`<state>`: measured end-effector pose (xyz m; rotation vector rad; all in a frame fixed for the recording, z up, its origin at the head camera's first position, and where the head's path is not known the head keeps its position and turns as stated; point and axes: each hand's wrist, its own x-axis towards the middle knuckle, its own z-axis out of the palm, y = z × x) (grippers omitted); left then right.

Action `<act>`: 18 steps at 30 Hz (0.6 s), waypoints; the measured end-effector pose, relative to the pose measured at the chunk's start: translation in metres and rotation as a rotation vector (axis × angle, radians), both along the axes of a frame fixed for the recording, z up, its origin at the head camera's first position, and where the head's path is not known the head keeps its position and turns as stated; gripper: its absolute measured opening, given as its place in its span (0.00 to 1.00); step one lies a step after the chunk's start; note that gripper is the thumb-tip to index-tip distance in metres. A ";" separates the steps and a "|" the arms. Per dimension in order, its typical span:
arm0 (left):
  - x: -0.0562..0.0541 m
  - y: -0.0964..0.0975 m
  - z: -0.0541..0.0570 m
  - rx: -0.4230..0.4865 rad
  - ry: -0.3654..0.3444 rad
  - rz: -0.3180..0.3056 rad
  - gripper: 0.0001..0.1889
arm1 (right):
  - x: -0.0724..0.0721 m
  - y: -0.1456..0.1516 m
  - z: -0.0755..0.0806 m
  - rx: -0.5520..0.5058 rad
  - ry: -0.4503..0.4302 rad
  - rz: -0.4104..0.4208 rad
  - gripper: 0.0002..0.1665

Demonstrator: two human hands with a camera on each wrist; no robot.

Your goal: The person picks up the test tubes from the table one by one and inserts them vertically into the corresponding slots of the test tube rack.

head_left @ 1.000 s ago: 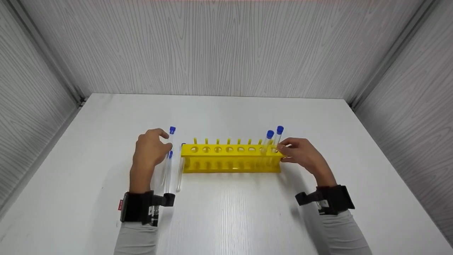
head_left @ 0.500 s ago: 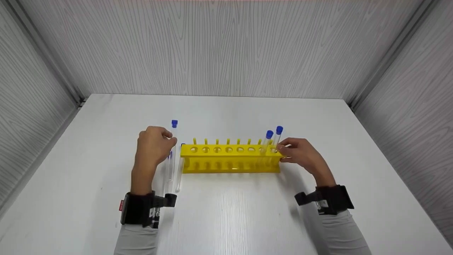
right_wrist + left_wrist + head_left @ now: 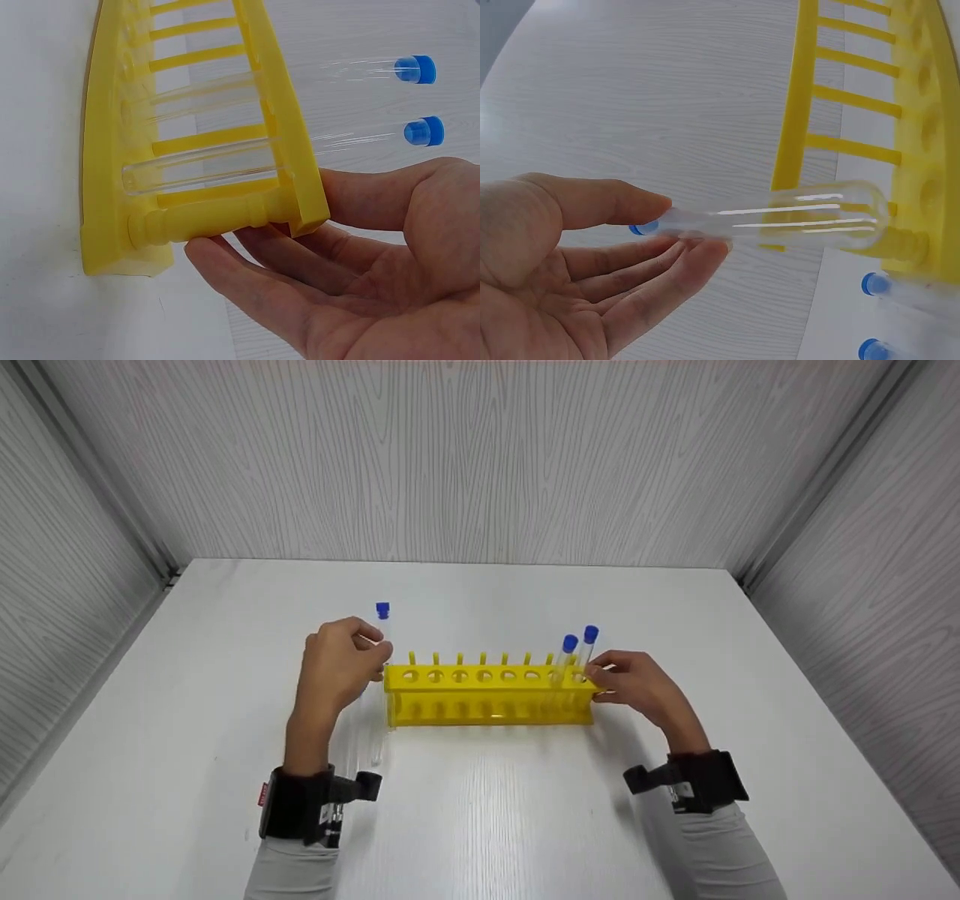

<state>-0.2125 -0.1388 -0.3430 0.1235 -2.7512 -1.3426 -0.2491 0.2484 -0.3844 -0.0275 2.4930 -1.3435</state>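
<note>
My left hand [image 3: 341, 664] pinches a clear test tube [image 3: 810, 221] between thumb and fingertips, just below its blue stopper [image 3: 383, 610]. The tube stands roughly upright at the left end of the yellow test tube rack [image 3: 491, 684], overlapping that end in the head view. At the opposite end, my right hand [image 3: 645, 686] grips the rack, thumb by the top plate and fingers around the end post [image 3: 210, 217]. Two stoppered test tubes, one nearer the end [image 3: 202, 169] and one beside it [image 3: 187, 97], sit in the rack's rightmost holes.
Loose test tubes lie on the white table left of the rack, partly behind my left hand; one tube's lower end [image 3: 377, 746] shows. Their blue stoppers [image 3: 876, 283] appear in the left wrist view. Grey wood-grain panels [image 3: 480, 465] enclose the back and sides.
My left hand has closed on a test tube, lifted it and carried it up and right to the rack's left end. My right hand stays on the rack.
</note>
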 end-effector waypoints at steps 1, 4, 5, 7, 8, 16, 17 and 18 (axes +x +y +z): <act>0.000 0.001 0.000 0.007 0.002 -0.008 0.17 | 0.000 0.000 0.000 -0.003 -0.001 -0.001 0.24; 0.001 0.004 0.001 0.029 0.011 -0.025 0.16 | 0.000 0.000 0.000 -0.005 0.001 -0.002 0.24; 0.001 0.005 0.002 0.034 0.016 -0.028 0.16 | 0.000 0.000 0.000 -0.004 0.004 -0.002 0.24; 0.002 0.007 0.002 0.037 0.027 -0.031 0.16 | 0.000 0.000 0.000 -0.004 0.005 -0.008 0.23; 0.002 0.007 0.002 0.041 0.030 -0.033 0.16 | 0.000 0.000 0.000 -0.001 0.006 -0.011 0.23; 0.006 0.010 0.005 0.075 0.053 -0.049 0.16 | 0.001 0.000 -0.001 -0.011 0.014 -0.008 0.23; 0.006 0.010 0.005 0.078 0.057 -0.053 0.16 | 0.001 0.000 -0.001 -0.010 0.017 -0.006 0.23; 0.006 0.010 0.006 0.081 0.061 -0.056 0.16 | 0.001 0.000 -0.001 -0.013 0.018 -0.004 0.23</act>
